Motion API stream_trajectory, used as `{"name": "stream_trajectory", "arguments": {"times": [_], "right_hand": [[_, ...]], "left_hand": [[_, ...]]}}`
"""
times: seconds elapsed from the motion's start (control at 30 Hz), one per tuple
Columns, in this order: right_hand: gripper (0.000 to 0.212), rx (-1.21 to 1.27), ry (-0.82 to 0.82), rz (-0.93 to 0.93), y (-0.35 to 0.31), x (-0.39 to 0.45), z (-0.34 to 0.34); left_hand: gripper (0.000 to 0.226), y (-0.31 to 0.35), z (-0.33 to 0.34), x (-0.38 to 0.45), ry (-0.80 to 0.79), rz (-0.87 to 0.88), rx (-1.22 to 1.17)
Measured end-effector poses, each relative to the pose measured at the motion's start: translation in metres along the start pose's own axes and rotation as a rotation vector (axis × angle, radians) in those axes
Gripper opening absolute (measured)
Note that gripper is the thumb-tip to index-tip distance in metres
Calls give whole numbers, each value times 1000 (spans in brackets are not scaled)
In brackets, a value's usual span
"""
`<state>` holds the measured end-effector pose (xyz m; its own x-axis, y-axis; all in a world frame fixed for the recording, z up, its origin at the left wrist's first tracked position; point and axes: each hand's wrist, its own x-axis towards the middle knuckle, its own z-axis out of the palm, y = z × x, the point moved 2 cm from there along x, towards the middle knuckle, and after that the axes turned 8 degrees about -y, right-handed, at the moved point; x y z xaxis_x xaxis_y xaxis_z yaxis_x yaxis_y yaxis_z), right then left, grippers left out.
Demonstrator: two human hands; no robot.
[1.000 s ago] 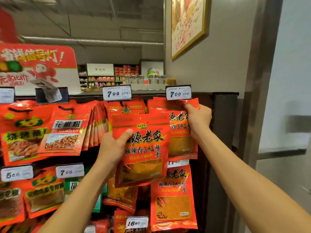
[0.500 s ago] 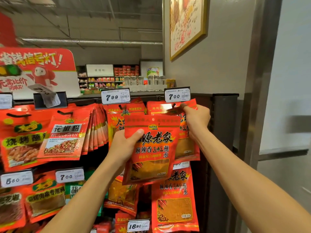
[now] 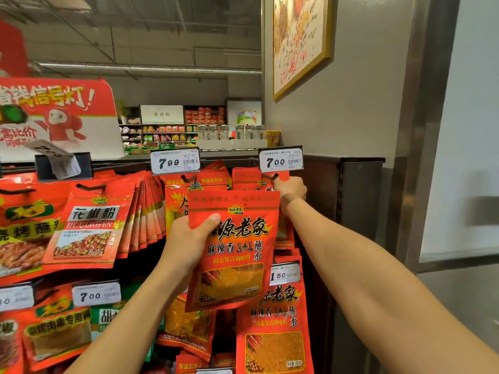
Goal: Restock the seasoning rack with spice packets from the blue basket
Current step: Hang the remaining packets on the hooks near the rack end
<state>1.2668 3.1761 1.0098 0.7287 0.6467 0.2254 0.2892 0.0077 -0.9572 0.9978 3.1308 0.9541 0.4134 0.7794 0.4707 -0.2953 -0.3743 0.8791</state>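
My left hand grips a red spice packet by its left edge, thumb on the front, holding it upright in front of the seasoning rack. My right hand is raised to the top right hook under the 7.00 price tag. There it pinches the top of the matching red packets hanging on that hook. The held packet covers most of those hanging packets. The blue basket is out of view.
Rows of red packets hang to the left under a 7.99 tag, and more hang below. A red promo sign stands at the top left. A grey wall with a framed picture borders the rack on the right.
My left hand has carried the packet to the right and slightly up, closer to the right-hand hook. My right hand has stayed at the hook, fingers moving up to the packets' tops.
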Motion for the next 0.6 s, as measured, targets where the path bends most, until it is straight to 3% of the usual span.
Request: {"name": "stream_trajectory", "arguments": {"times": [0.2,0.27,0.37,0.47,0.6], "right_hand": [[51,57,-15,-208,19,-34,-26],[46,313,-36,-256,22,-59,-44],[43,679,-335,-260,24,-92,-65],[47,665,-461,-326,22,-107,-74],[30,492,-328,-300,16,-97,-73]], "left_hand": [[5,-15,22,16,80,-33,7],[5,-14,34,22,69,-30,9],[4,-13,50,29,53,-35,-2],[2,-8,64,35,61,-30,18],[14,-2,80,44,60,-45,14]]}}
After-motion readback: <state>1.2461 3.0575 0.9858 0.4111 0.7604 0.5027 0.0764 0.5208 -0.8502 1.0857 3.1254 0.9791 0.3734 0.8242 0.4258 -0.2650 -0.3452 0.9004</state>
